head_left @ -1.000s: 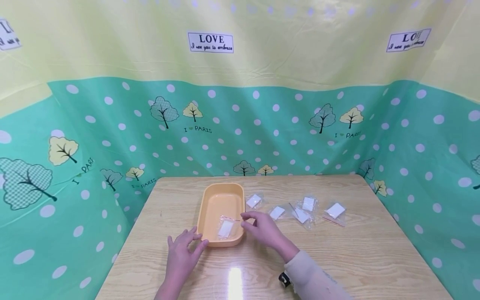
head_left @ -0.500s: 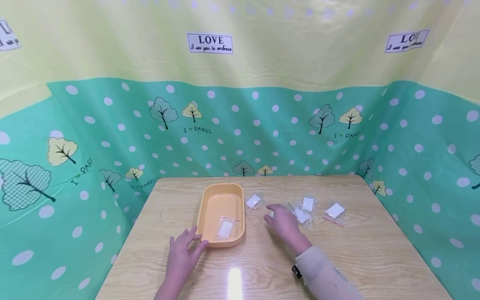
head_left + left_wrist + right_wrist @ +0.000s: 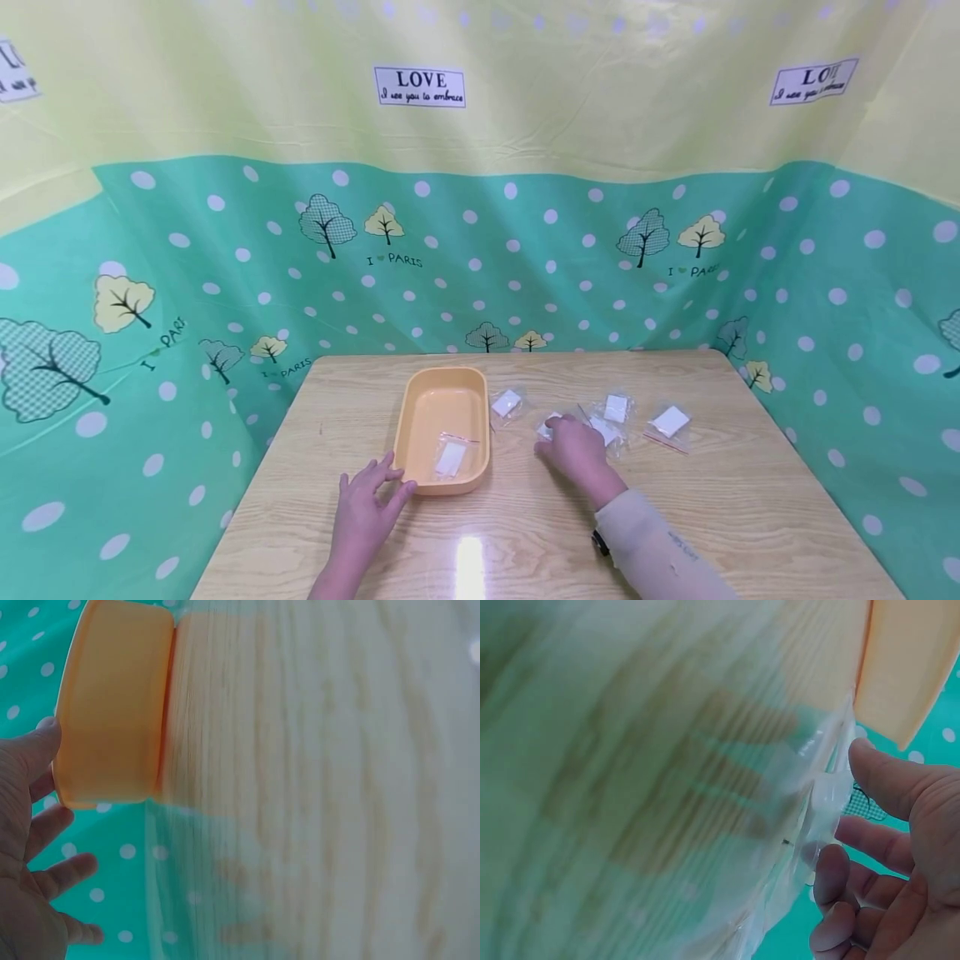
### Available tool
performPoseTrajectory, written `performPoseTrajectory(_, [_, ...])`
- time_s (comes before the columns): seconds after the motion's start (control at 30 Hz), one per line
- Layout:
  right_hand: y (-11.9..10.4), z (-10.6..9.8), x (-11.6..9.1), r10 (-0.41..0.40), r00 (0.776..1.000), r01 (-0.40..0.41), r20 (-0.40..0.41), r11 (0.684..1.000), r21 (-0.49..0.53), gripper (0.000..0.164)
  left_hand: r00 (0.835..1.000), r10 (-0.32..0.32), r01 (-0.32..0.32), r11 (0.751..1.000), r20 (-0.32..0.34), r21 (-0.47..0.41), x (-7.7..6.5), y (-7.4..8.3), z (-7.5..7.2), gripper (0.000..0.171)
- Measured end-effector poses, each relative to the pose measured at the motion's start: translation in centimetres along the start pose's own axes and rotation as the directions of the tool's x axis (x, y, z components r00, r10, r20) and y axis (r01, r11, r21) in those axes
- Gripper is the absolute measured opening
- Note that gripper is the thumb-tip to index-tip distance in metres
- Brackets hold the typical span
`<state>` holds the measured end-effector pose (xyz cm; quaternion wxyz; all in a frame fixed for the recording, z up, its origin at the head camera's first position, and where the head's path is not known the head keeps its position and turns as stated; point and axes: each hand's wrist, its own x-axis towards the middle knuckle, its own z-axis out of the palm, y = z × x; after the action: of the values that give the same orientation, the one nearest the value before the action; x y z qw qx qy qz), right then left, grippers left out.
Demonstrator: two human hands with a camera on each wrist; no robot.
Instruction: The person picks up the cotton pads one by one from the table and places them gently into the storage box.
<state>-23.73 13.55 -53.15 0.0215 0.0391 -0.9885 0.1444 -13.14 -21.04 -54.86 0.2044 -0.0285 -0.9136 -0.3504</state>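
Observation:
An orange tray (image 3: 420,392) sits on the wooden table (image 3: 525,533) with one small clear bag (image 3: 452,457) holding a white pad inside it. My left hand (image 3: 365,510) lies flat with straight fingers touching the tray's near left corner; the left wrist view shows the hand (image 3: 30,847) beside the tray's wall (image 3: 112,705). My right hand (image 3: 572,446) is right of the tray, on another small bag (image 3: 548,427). In the right wrist view, its thumb and curled fingers (image 3: 832,877) pinch that clear bag (image 3: 821,799), with the tray (image 3: 907,660) beyond.
More small bags with white pads lie on the table: one by the tray (image 3: 507,403), a pair (image 3: 613,417) and one further right (image 3: 670,422). A green dotted cloth (image 3: 525,267) walls in the table on three sides.
My right hand let go of the bag in the tray, moved right to the loose bags and now curls its fingers on one. The left hand and tray have stayed still.

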Motion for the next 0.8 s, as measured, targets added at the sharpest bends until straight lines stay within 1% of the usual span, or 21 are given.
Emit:
performPoseTrajectory(0.17, [-0.06, 0.38, -0.01, 0.005, 1.0, -0.005, 0.007, 1.0, -0.015, 0.052, 1.0, -0.002, 0.002, 1.0, 0.004, 0.0, 0.06, -0.04, 0.03, 0.03])
performPoseTrajectory(0.3, [-0.11, 0.53, -0.02, 0.003, 1.0, -0.003, 0.014, 0.999, -0.033, 0.052, 1.0, -0.001, 0.001, 1.0, 0.001, -0.001, 0.02, -0.05, 0.05, 0.03])
performPoseTrajectory(0.53, [-0.16, 0.67, -0.16, -0.019, 1.0, 0.02, 0.011, 0.997, -0.071, 0.038, 1.0, 0.006, -0.006, 1.0, -0.009, -0.012, -0.16, -0.04, 0.07, 0.03])
performPoseTrajectory(0.8, [-0.32, 0.54, -0.23, -0.036, 0.999, 0.035, -0.007, 0.998, -0.057, 0.03, 0.999, 0.02, -0.021, 1.0, -0.032, -0.012, -0.18, -0.04, 0.14, 0.029])
